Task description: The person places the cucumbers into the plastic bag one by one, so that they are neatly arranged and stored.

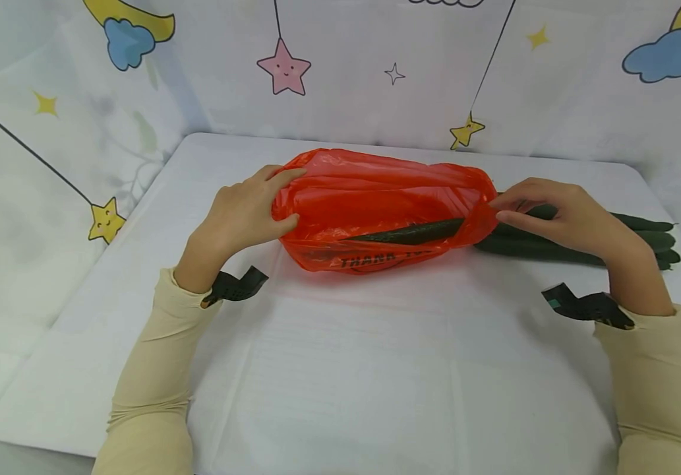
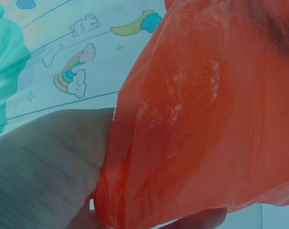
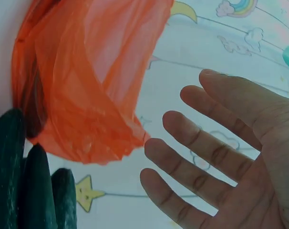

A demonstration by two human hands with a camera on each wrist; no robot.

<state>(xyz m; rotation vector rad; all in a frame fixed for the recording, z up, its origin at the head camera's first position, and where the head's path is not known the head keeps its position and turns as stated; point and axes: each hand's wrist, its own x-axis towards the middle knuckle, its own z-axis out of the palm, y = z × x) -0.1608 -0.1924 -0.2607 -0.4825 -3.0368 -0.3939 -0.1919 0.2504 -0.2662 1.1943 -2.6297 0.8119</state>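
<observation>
A red plastic bag (image 1: 370, 198) lies on its side with its mouth spread wide, printed lettering along its front edge. One long dark green cucumber (image 1: 417, 232) is inside it. At the bag's left end, my left hand (image 1: 233, 214) grips the plastic between thumb and fingers; in the left wrist view the bag (image 2: 197, 119) hides most of those fingers. My right hand (image 1: 574, 214) is by the bag's right end, over several cucumbers (image 1: 542, 249). Its fingers look straight and spread in the right wrist view, just beside the bag's corner (image 3: 111, 138), holding nothing.
The loose cucumbers (image 3: 37, 191) lie side by side toward the table's right edge. Under everything is a white table (image 1: 340, 369). Behind it hangs a pale cloth (image 1: 352, 39) printed with stars, moons and clouds.
</observation>
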